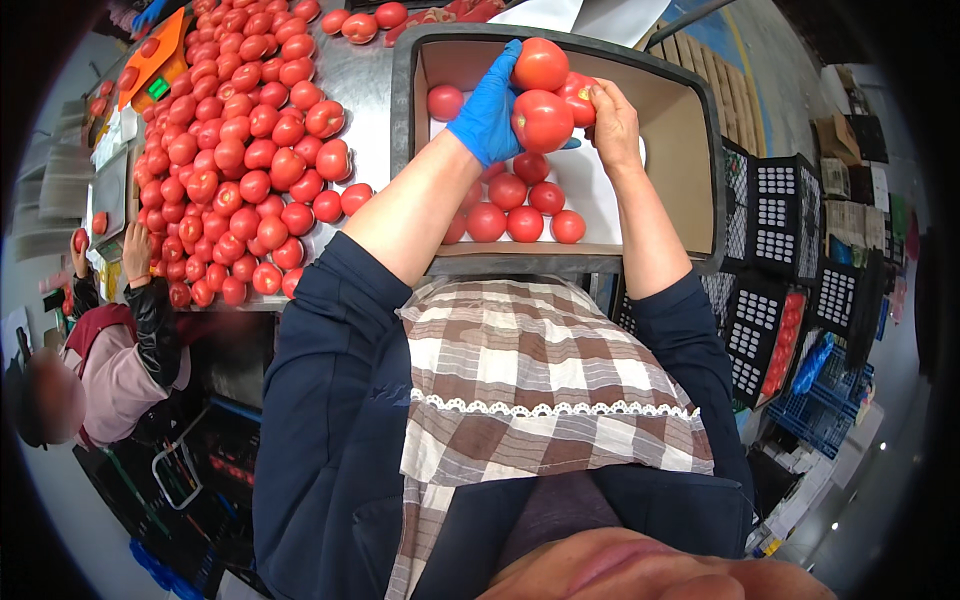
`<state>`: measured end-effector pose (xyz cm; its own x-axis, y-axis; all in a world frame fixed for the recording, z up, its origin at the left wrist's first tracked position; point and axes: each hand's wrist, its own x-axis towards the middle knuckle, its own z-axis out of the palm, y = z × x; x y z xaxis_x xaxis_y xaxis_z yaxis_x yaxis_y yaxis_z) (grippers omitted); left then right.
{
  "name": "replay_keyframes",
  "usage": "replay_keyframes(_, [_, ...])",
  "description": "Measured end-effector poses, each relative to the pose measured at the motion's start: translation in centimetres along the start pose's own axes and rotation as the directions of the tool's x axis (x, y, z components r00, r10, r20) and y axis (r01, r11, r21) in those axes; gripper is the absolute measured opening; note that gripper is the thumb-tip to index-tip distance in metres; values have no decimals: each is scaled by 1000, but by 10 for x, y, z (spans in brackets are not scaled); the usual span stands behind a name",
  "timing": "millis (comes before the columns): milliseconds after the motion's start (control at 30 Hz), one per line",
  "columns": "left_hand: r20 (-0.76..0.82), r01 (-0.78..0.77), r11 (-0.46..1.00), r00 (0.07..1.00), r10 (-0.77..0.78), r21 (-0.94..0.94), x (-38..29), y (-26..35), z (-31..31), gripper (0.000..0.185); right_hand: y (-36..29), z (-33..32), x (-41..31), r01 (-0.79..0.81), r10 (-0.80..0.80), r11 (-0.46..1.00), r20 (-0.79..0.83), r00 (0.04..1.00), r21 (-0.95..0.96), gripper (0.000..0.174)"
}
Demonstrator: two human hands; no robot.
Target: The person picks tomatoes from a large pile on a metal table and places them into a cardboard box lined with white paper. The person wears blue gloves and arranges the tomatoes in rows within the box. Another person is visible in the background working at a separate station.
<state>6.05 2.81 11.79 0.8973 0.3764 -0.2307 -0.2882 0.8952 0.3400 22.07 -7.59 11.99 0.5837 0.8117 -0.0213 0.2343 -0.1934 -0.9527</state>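
Above a black plastic crate (pixel 405 97) lined with cardboard, my left hand (pixel 487 112) wears a blue glove and holds two large red tomatoes (pixel 541 120), one beyond the other. My bare right hand (pixel 616 124) grips another tomato (pixel 577 97) just right of them, close against them. Several tomatoes (pixel 508 191) lie together on white paper (pixel 592 202) at the crate's near left. A single tomato (pixel 445 102) sits by its far left wall. The cardboard liner (pixel 679 150) shows along the right side. My forearms hide part of the crate floor.
A large heap of tomatoes (pixel 232 150) covers the metal table (pixel 367 142) to the left. Beyond it a co-worker (pixel 120 360) holds a tomato near a scale (pixel 111 187). Black crates (pixel 776 210) are stacked at the right, beside a wooden pallet (pixel 705 82).
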Motion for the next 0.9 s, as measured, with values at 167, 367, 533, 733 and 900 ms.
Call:
replay_keyframes(167, [7, 21, 998, 1000, -22, 65, 2, -3, 6, 76, 15, -5, 10, 213, -216, 976, -77, 973, -41, 34])
replay_keyframes(367, [-5, 4, 996, 1000, -3, 92, 3, -5, 11, 75, 16, -12, 8, 337, -353, 934, -149, 924, -123, 32])
replay_keyframes(533, [-32, 1, 998, 999, 1, 64, 3, -8, 15, 76, 10, -16, 2, 315, -333, 942, -194, 923, -119, 28])
replay_keyframes(733, [-19, -36, 996, 999, 38, 82, 2, -14, 13, 78, 3, -19, -2, 256, -251, 966, -120, 960, 27, 30])
replay_keyframes(900, [33, -81, 992, 996, 78, 98, 10, -18, 8, 72, 9, -24, 0, 105, -119, 986, 109, 987, 127, 37])
